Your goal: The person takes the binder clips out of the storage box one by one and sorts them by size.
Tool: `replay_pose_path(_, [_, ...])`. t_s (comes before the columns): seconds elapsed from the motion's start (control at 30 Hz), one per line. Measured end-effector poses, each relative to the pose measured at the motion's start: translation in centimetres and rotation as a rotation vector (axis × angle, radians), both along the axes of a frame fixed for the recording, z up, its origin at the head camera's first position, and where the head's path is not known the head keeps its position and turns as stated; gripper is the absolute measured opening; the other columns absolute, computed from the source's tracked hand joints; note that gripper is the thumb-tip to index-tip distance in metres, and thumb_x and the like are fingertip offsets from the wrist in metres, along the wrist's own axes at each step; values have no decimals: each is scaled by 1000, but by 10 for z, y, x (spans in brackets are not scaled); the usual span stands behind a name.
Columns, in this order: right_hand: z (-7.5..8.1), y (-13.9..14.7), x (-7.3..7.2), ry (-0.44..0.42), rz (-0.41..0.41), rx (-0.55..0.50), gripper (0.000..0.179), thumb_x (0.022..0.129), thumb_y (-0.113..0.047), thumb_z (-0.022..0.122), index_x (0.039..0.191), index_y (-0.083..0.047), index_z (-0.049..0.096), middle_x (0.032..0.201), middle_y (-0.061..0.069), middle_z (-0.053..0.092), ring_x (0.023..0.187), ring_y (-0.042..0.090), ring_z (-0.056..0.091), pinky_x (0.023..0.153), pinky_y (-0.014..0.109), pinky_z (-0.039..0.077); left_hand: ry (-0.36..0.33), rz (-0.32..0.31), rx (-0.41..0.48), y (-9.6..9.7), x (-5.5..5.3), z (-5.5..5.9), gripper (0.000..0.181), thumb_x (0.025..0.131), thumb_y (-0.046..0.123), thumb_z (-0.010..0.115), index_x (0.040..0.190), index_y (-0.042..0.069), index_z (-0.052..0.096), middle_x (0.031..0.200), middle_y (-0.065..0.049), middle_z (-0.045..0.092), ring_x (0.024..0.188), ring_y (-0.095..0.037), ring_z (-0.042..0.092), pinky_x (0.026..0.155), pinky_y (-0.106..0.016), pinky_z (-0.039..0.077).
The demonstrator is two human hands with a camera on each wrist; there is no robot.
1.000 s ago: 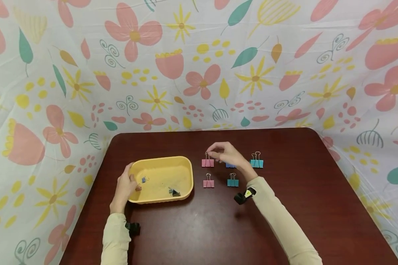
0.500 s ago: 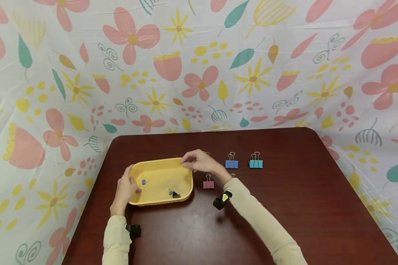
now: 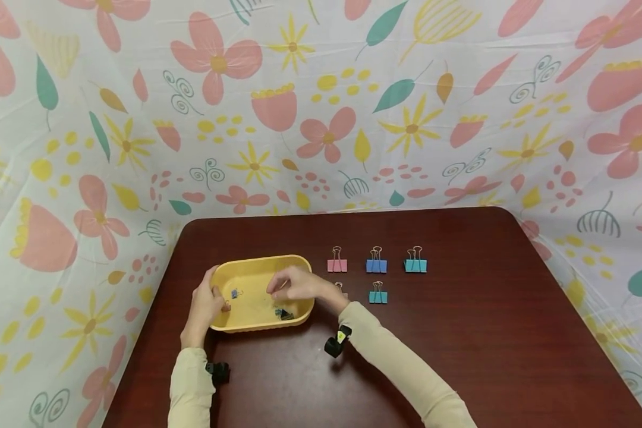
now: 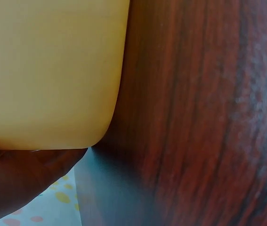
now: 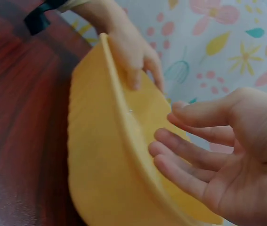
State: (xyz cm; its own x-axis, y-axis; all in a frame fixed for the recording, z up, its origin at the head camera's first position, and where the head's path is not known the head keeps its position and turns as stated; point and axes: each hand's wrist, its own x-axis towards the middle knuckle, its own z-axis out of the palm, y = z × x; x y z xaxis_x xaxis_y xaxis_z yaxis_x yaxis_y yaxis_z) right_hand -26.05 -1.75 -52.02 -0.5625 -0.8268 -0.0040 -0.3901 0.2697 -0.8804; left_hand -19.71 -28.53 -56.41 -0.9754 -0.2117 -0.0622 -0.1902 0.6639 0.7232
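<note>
My left hand grips the left end of a yellow plastic tray, thumb inside and fingers outside. My right hand is over the tray's right half, its fingers loosely bent and nothing between them in the right wrist view. In the tray lie a small blue binder clip, a small pink clip beside my left thumb, and a little heap of dark and teal clips below my right hand. The left wrist view shows the tray's outer wall with left fingers behind it.
Right of the tray, larger binder clips stand in two rows on the brown table. Behind are a pink clip, a blue clip and a teal clip. In front are another teal clip and a pink one mostly hidden by my right wrist.
My right hand has left the handle of the back pink clip and moved left over the tray. That clip now stands in the back row. The left hand keeps its hold.
</note>
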Motion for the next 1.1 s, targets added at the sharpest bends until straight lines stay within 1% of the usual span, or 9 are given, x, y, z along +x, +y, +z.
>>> replay_pose_path(0.1, [-5,-2,4,37,29,98,20,87,-1,73,106,5,73,101,17,77,90,17,74,79,16,53,-8,1,12,1,0,0,58,104,1,37,160,13,28,114,-35,61,64,-26,63,58,-32,48])
replay_pose_path(0.2, [-8,-3,7,72,63,187,20,84,-3,77,104,0,74,96,10,78,84,10,72,77,16,52,-8,-1,17,1,-1,1,58,104,0,37,160,13,29,109,-33,63,60,-22,63,58,-32,49])
replay_pose_path(0.37, [-10,-4,9,91,92,215,16,83,-3,79,99,-3,76,94,6,78,82,7,71,78,16,52,-1,-8,30,2,-2,1,58,103,-1,37,159,11,29,101,-32,63,60,-23,65,58,-32,51])
replay_pose_path(0.53, [-10,-5,10,113,66,243,9,85,-7,79,93,-7,78,91,2,79,80,3,70,76,15,51,1,-2,35,2,-2,1,57,104,0,36,159,12,30,106,-34,63,62,-23,68,59,-32,52])
replay_pose_path(0.67, [-11,-6,10,135,56,263,6,85,-10,79,91,-10,79,89,0,79,78,2,69,75,15,49,9,6,13,2,-2,1,56,104,1,37,158,12,31,112,-35,63,63,-23,67,60,-32,51])
replay_pose_path(0.8, [-13,-7,10,141,42,268,5,87,-9,76,90,-11,79,87,-1,79,74,3,68,72,15,48,6,7,0,0,-2,0,56,104,0,37,158,11,31,115,-35,62,63,-23,66,62,-34,51])
replay_pose_path(0.9, [-14,-8,10,155,17,264,7,87,-7,73,87,-10,80,84,-1,78,71,0,65,72,15,48,9,5,-16,-1,-2,-1,55,104,0,37,158,10,31,125,-36,59,71,-27,66,64,-35,50])
replay_pose_path(1.0, [-14,-9,9,177,-8,257,9,84,-3,73,86,-10,78,84,0,77,71,-2,61,74,15,48,16,2,-29,-1,-2,-1,55,104,1,37,158,10,32,135,-36,54,77,-31,63,67,-37,49])
replay_pose_path(1.1, [-14,-9,8,183,-30,228,11,82,1,73,89,-7,76,85,3,77,72,2,64,73,16,49,13,-1,-20,-1,-3,0,56,104,1,36,158,10,31,131,-35,56,75,-30,64,66,-36,49])
